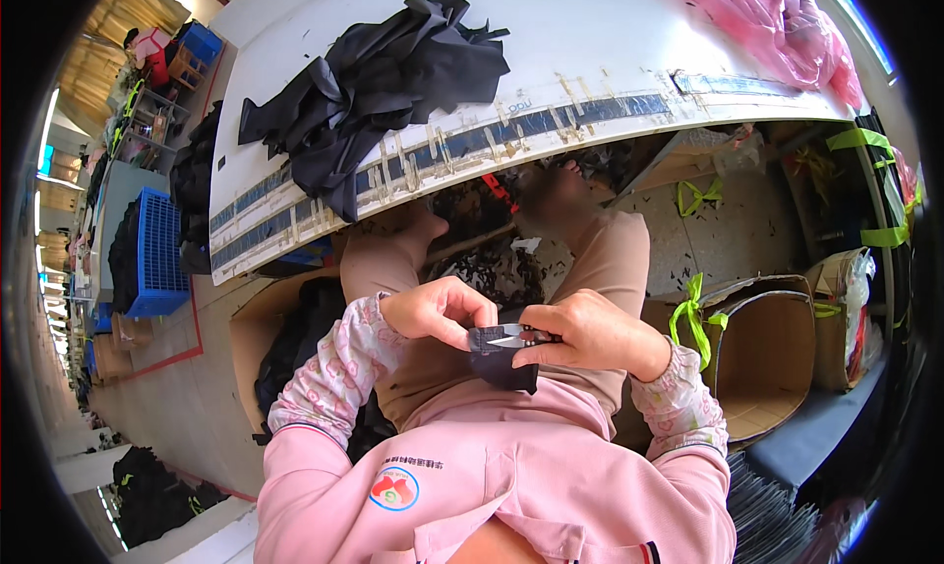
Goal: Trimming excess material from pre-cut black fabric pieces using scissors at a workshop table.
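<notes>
Above my lap, my left hand pinches the edge of a small black fabric piece between thumb and fingers. The piece hangs down over my thighs, its upper edge folded or hemmed. My right hand is closed round a pair of small thread snips with dark handles. Their silver blades point left and lie across the top of the fabric, close to my left fingertips. Whether the blades touch a thread is too small to tell.
Ahead stands a white table with a taped edge, bearing a heap of black fabric pieces and a pink plastic bag. An open cardboard box stands at right, another box with black cloth at left. Farther left is a blue crate.
</notes>
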The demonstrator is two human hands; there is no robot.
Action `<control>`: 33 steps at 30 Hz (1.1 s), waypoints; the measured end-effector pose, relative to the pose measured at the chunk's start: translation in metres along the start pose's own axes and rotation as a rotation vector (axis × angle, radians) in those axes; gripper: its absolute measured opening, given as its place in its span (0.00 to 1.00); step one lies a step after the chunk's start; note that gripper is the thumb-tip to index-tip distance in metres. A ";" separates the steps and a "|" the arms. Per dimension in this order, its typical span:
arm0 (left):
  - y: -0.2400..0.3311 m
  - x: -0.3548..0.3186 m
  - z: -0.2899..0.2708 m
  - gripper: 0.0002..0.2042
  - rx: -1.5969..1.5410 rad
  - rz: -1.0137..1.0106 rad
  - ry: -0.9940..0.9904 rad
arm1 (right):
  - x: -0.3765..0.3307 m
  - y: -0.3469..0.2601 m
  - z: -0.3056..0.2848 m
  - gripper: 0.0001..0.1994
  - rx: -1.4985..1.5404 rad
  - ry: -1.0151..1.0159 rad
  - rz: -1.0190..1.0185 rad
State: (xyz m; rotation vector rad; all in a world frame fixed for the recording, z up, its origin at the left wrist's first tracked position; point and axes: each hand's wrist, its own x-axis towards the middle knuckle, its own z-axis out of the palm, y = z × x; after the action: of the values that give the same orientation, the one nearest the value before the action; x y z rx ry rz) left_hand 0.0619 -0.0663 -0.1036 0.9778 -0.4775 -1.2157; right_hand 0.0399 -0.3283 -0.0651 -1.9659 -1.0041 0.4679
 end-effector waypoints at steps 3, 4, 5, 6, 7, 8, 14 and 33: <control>-0.001 0.002 -0.002 0.05 -0.014 -0.066 -0.039 | 0.002 0.001 0.005 0.17 -0.010 -0.005 -0.050; -0.001 0.003 -0.001 0.05 -0.017 -0.065 -0.038 | 0.003 0.002 0.006 0.17 -0.008 -0.008 -0.050; 0.000 0.004 -0.001 0.05 -0.016 -0.074 -0.053 | 0.004 0.003 0.008 0.17 -0.006 -0.012 -0.059; 0.000 0.004 0.000 0.05 -0.016 -0.082 -0.068 | 0.004 0.003 0.009 0.17 -0.005 -0.017 -0.068; 0.000 0.004 0.000 0.05 -0.018 -0.082 -0.066 | 0.004 0.003 0.009 0.17 -0.003 -0.019 -0.069; -0.001 0.004 0.000 0.05 -0.015 -0.088 -0.068 | 0.004 0.001 0.008 0.17 -0.025 -0.028 -0.058; -0.004 0.003 -0.001 0.04 -0.003 -0.096 -0.081 | 0.004 0.005 0.009 0.18 -0.052 -0.068 -0.033; -0.020 0.000 0.006 0.05 0.052 0.029 0.222 | -0.002 0.005 0.008 0.18 0.060 0.102 0.138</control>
State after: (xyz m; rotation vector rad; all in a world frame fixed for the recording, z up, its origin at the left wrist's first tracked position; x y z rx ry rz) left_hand 0.0459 -0.0691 -0.1165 1.1319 -0.3475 -1.0583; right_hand 0.0359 -0.3270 -0.0739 -1.9920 -0.7849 0.4638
